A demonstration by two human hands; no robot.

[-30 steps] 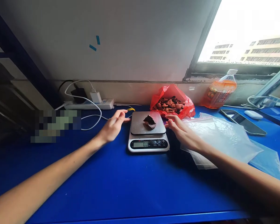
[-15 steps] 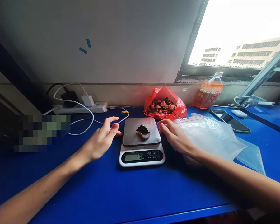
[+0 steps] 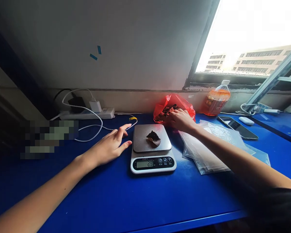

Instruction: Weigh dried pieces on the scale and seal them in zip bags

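The right hand [image 3: 181, 120] reaches behind and to the right of a white kitchen scale [image 3: 153, 154], its fingertips down in the mouth of a red plastic bag [image 3: 177, 101]. Dried brown pieces [image 3: 164, 112] fill the bag; whether the fingers have closed on one cannot be told, since they are hidden. The left hand [image 3: 110, 145] is empty just left of the scale, palm down, thumb and fingers spread apart. On the scale's metal plate lies one dark, curled dried piece [image 3: 155, 139]; the lit display shows digits too blurred to read surely. Right of the scale, partly under the right forearm, clear plastic bags [image 3: 203, 157] lie flat. Farther right of it are a phone [image 3: 237, 127] and a small white case [image 3: 246, 121]. A bottle of orange drink [image 3: 215, 103] stands beyond the scale to the right; a power strip [image 3: 108, 113] with a white cable [image 3: 100, 123] lies beyond it to the left.
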